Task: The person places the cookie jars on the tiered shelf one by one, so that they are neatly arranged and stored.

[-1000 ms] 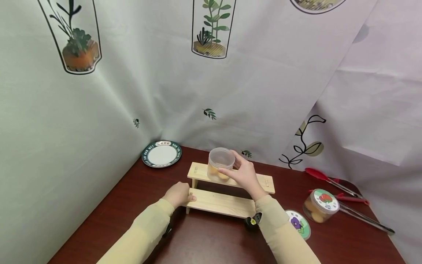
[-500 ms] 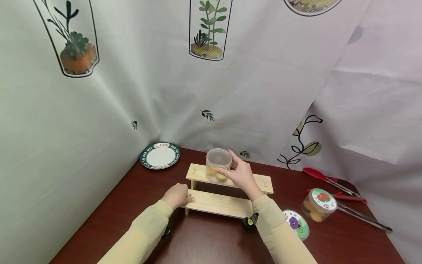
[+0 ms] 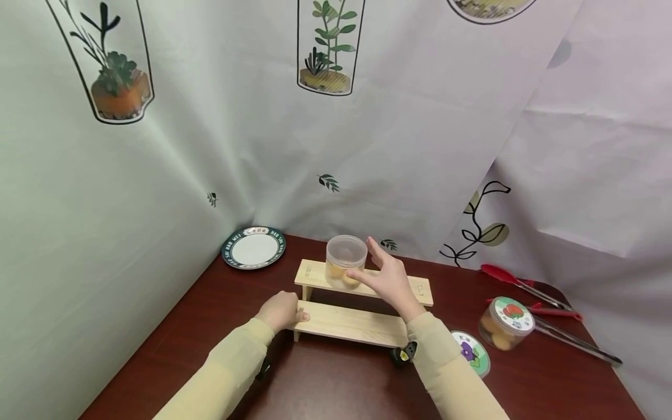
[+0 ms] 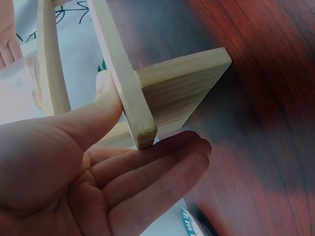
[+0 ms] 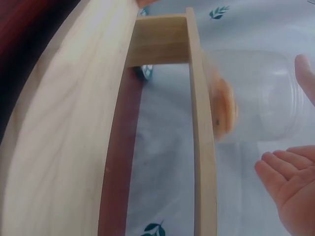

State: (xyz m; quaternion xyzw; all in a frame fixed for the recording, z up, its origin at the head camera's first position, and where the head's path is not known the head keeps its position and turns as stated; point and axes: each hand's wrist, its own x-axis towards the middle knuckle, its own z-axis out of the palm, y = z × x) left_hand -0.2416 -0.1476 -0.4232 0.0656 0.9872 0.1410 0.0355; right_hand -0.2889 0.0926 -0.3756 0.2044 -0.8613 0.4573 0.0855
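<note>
A two-tier wooden rack stands on the dark red table. My left hand holds the left end of its lower board; in the left wrist view the thumb lies on one face of the board and the fingers under the other. On the upper tier sits an uncovered clear plastic jar, upright, with round yellow-orange pieces at its bottom. Just right of the jar is my right hand, thumb and fingers spread, with a gap to the jar wall in the right wrist view.
A round lid with a purple flower lies right of the rack, partly behind the right sleeve. Beside it stands a lidded jar. Red-tipped tongs lie farther right. A green-rimmed plate is at the back left, near the cloth wall.
My right hand has let go of the jar and its fingers have spread away from the wall. The jar stays on the upper tier. My left hand keeps its hold on the rack.
</note>
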